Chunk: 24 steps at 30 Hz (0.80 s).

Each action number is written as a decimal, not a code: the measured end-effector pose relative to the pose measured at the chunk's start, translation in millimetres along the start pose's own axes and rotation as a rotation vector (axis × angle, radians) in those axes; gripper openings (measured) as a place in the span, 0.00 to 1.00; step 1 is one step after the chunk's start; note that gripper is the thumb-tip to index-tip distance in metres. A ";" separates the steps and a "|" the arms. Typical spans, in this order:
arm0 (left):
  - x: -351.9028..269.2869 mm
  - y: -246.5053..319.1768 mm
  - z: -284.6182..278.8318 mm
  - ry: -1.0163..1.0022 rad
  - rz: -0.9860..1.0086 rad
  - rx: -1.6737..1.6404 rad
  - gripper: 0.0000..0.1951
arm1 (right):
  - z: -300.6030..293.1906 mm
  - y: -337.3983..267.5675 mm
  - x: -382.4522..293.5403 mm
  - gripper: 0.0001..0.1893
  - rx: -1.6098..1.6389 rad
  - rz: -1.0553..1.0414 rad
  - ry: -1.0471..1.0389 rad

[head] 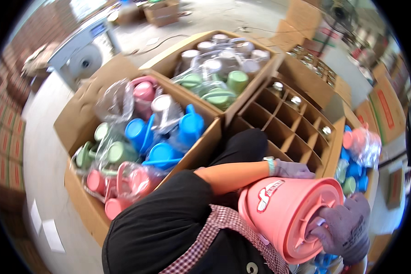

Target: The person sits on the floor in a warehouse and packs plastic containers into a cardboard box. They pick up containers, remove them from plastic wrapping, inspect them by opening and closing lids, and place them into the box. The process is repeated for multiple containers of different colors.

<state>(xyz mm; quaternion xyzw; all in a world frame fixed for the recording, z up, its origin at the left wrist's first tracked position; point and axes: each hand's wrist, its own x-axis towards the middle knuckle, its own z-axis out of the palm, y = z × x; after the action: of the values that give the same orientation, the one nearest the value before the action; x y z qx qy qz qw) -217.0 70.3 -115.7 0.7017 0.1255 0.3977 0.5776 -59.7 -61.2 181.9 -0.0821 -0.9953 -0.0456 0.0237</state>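
A pink plastic bucket-like container (277,202) lies tilted against my lap, its round ribbed end facing right and a logo on its side. My left hand (294,169), in a grey glove, rests along its upper side, the fingers partly hidden. My right hand (346,226), also gloved, has its fingers in the recess at the middle of the ribbed end. Beside my leg, a cardboard box (191,147) holds blue, green, white and pink plastic cups, some in clear bags.
Another box (270,68) of white and green cups stands ahead. Right of it is a divided carton (284,126) with a few glass bottles. More cups (354,171) lie in a box at the right. A fan (85,63) stands at the upper left; a cable (161,44) crosses the floor.
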 end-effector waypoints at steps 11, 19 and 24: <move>-174.3 174.0 88.4 0.820 -0.136 0.541 0.37 | 102.9 157.3 30.0 0.11 -0.069 0.462 0.167; -565.5 317.5 -159.8 1.299 -0.851 0.727 0.20 | 90.0 163.1 49.8 0.11 0.475 0.493 0.118; -750.0 320.9 -168.6 1.769 -0.639 0.209 0.05 | 137.1 202.0 48.5 0.10 0.943 0.702 0.556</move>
<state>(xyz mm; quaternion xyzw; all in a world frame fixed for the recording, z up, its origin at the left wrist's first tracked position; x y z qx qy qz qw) -915.6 -383.2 -130.7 0.1262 0.7392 0.5953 0.2888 -79.4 158.1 65.8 -0.3682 -0.7793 0.3871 0.3274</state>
